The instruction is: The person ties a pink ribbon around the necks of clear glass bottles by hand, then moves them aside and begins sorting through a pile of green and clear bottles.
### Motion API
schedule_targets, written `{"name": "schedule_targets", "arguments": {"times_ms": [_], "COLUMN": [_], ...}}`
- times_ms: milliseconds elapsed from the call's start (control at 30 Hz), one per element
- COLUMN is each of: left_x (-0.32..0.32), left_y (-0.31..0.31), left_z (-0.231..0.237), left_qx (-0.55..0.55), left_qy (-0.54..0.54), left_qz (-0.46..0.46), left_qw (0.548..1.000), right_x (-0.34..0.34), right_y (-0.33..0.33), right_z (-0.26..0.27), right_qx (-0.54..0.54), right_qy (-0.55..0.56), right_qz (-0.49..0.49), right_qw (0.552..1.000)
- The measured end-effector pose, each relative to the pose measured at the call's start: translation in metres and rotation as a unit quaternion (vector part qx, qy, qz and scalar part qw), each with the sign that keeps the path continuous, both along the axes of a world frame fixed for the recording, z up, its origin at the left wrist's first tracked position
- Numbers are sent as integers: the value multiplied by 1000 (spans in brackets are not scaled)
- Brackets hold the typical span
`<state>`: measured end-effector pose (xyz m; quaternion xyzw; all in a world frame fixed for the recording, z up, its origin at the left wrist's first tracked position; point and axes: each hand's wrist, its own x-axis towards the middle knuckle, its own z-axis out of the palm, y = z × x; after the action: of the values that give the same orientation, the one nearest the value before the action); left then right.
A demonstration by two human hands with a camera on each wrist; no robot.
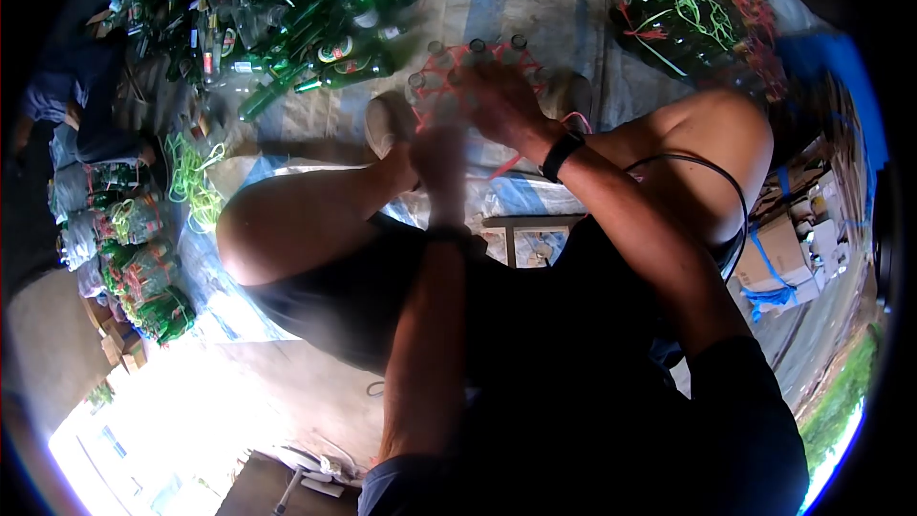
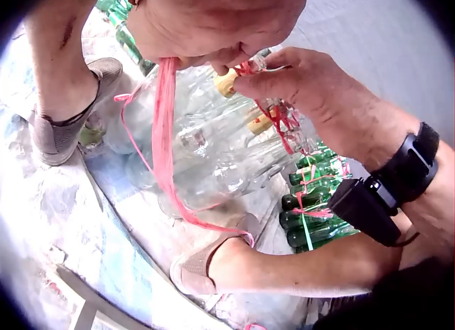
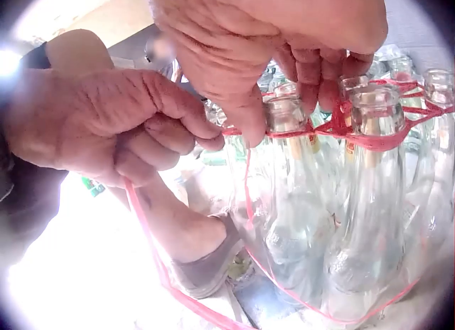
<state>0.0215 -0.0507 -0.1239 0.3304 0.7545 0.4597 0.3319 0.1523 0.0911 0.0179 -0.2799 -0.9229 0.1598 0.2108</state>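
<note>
Clear glass bottles (image 3: 362, 223) stand upright in a bundle between the person's feet, their necks laced together with red plastic string (image 3: 384, 140). The left hand (image 3: 92, 124) is curled round the string at the near side of the bundle, and a pink tail (image 2: 165, 124) of it hangs below the fist. Over the bottle tops, the right hand (image 3: 270, 45) grips a bottle neck (image 3: 286, 115), thumb on one side and fingers on the other. In the head view the left hand (image 1: 439, 167) is blurred, and the right hand (image 1: 506, 105) hides part of the bundle.
Green bottles (image 1: 334, 48) lie heaped ahead to the left. Bottles tied with green and red string (image 1: 683, 19) stand ahead to the right. More bundles (image 1: 143, 239) line the left. A small wooden frame (image 1: 511, 239) lies near the lap, and cardboard (image 1: 774, 253) is at right.
</note>
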Motion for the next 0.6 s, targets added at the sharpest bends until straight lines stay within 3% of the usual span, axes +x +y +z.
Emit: {"name": "schedule_targets", "arguments": {"times_ms": [133, 200, 233, 300, 400, 533, 600], "left_x": [15, 6, 14, 37, 37, 29, 17], "left_y": [11, 0, 7, 23, 25, 19, 19], "left_z": [75, 93, 105, 119, 132, 128, 124], "left_qx": [-42, 15, 16, -121, -86, 35, 50], "left_qy": [129, 136, 137, 207, 222, 274, 254], "left_qz": [88, -54, -58, 121, 101, 29, -28], "left_qw": [987, 989, 989, 963, 966, 961, 966], "right_x": [5, 15, 21, 35, 46, 46, 47], "right_y": [1, -2, -4, -10, -20, -19, -13], "right_z": [-2, 3, 13, 29, 15, -8, -12], "right_qx": [17, -4, -3, -11, -4, 33, 14], "right_qy": [-16, 55, 56, 87, 36, 102, 41], "right_qz": [7, 31, 27, 25, -59, -45, -16], "right_qw": [1000, 998, 998, 996, 998, 993, 999]}}
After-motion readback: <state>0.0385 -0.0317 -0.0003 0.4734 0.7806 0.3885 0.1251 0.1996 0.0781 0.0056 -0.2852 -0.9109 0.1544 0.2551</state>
